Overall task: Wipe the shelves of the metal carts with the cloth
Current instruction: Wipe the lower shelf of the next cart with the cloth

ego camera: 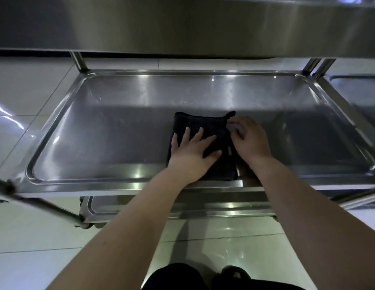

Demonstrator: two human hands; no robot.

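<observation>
- Shiny metal shelf (119, 132) stands over a white floor (25, 91).
- Dark cloth (203, 124) lies on the shelf, near the front edge.
- Left hand (190, 155) presses flat on the cloth, fingers spread.
- Right hand (251, 141) curls at its right edge; I cannot tell its grip.
- A pull back could slide the cloth off the front.

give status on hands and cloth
Left hand flat on cloth. Right hand at cloth's right edge, fingers curled, grip unclear. Cloth lies on middle shelf, near front rim. Upper shelf overhangs.
</observation>
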